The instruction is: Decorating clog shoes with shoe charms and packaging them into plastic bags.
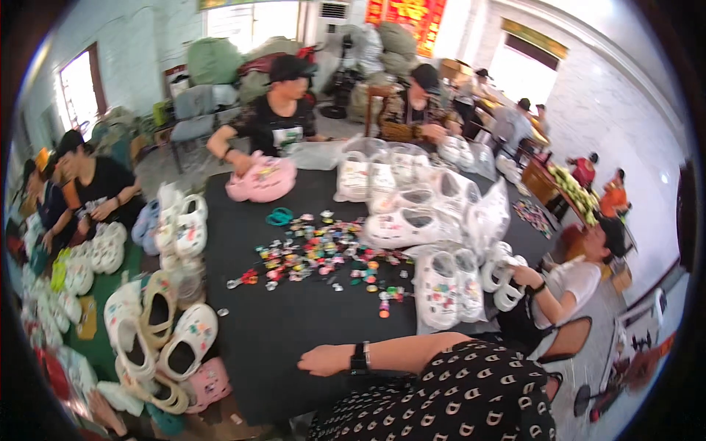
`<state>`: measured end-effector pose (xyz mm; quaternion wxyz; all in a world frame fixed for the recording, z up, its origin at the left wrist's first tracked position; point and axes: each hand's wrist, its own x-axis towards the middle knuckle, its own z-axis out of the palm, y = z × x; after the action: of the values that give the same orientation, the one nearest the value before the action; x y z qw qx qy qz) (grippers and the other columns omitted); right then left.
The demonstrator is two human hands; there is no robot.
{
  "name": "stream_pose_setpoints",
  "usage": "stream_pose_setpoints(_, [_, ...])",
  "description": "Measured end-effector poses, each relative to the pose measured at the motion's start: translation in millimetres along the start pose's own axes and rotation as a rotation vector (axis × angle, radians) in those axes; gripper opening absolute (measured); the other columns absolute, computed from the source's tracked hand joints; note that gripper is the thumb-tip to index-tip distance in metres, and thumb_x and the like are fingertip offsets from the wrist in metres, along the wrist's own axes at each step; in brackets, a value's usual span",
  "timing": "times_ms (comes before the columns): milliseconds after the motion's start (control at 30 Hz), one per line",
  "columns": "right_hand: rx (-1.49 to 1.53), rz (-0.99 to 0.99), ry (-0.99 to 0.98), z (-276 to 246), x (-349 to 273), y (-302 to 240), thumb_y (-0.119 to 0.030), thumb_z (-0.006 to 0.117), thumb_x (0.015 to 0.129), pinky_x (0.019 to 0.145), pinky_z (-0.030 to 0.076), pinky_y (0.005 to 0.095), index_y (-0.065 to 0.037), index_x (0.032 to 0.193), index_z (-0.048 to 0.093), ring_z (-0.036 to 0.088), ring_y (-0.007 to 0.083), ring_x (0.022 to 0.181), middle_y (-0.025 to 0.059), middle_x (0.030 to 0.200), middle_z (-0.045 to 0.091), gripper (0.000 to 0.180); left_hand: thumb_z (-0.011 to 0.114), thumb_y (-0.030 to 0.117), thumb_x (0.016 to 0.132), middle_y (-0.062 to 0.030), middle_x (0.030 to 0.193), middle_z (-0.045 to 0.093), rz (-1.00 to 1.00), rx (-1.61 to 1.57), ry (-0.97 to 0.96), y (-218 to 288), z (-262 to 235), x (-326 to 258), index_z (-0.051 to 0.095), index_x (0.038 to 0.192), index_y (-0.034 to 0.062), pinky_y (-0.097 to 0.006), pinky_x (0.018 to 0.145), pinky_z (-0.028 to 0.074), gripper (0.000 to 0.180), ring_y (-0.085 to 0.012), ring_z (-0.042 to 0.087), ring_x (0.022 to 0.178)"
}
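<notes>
White walls (140, 37) close in a large, bright room. Daylight pours through a window (79, 92) at ten o'clock, a wider window (254, 20) at twelve o'clock and a broad opening (526, 73) at two o'clock (all blown out to white). Red banners (406, 16) hang high on the far wall, with an air conditioner unit (334, 10) beside them. Bulging sacks (215, 60) are piled along that wall, above a grey chair (195, 110). The pale floor (647, 301) shows at four o'clock. A long black surface (294, 316) fills the middle, and a green surface (103, 323) lies at eight o'clock.
</notes>
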<state>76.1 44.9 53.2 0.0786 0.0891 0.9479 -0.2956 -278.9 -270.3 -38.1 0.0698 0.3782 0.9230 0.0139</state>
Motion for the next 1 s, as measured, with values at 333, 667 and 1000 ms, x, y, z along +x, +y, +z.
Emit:
stream_pose_setpoints(333, [0.091, 0.068, 0.276, -1.5, -82.2, 46.8, -0.015, 0.062, 0.08, 0.074, 0.049, 0.0477, 0.001, 0.093, 0.056, 0.06, 0.0382, 0.087, 0.0187, 0.089, 0.06, 0.021, 0.057, 0.012, 0.087, -0.0201, 0.095, 0.049, 0.399, -0.008, 0.418, 145.7, -181.3, 19.2, 0.051, 0.114, -0.0028, -0.046, 0.079, 0.045, 0.032, -0.0384, 0.052, 0.088])
stream_pose_setpoints(667, [0.129, 0.347, 0.553, -23.7, -202.7, 69.3, -0.015, 0.06, 0.086, 0.076, 0.049, 0.0449, -0.001, 0.102, 0.053, 0.06, 0.0358, 0.09, 0.0166, 0.098, 0.057, 0.023, 0.052, 0.008, 0.089, -0.02, 0.078, 0.051, 0.886, -0.17, 0.788, 330.3, -311.2, 25.1, 0.06, 0.102, -0.0049, -0.049, 0.072, 0.045, 0.02, -0.0408, 0.053, 0.075])
stream_pose_setpoints(1000, [0.239, 0.657, 0.762, -6.7, -271.0, 49.4, -0.016, 0.057, 0.088, 0.073, 0.048, 0.0423, -0.004, 0.105, 0.054, 0.06, 0.0315, 0.087, 0.012, 0.096, 0.057, 0.02, 0.052, 0.007, 0.087, -0.0143, 0.096, 0.061, 0.711, -0.606, 0.652, 426.5, -277.3, -17.9, 0.069, 0.088, 0.0046, -0.038, 0.075, 0.047, 0.017, -0.0286, 0.06, 0.082])
